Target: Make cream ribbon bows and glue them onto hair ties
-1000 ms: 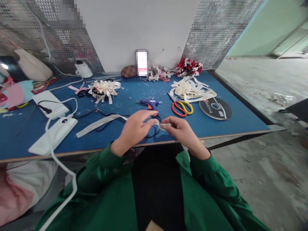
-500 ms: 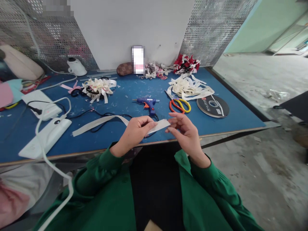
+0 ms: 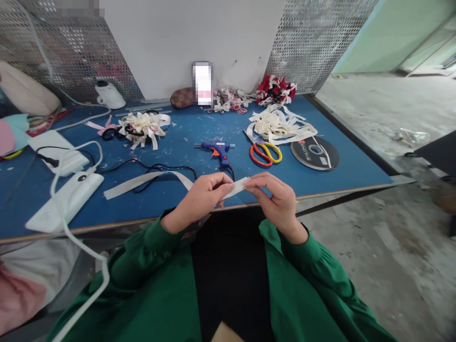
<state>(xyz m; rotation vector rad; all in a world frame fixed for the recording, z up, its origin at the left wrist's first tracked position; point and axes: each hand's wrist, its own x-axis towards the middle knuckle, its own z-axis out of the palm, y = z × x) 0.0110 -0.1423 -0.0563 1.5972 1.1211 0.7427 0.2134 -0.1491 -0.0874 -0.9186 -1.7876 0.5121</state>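
Left hand (image 3: 206, 191) and right hand (image 3: 274, 192), in the head view, both pinch the pale ribbon (image 3: 236, 187) near the front edge of the counter (image 3: 320, 183). Step in hand appears to be end positioning; the next move likely calls for a steady pinch.

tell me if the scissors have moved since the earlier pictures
No; judged against the black reel, the scissors lie in the same place, just left of it. Only the view has shifted.
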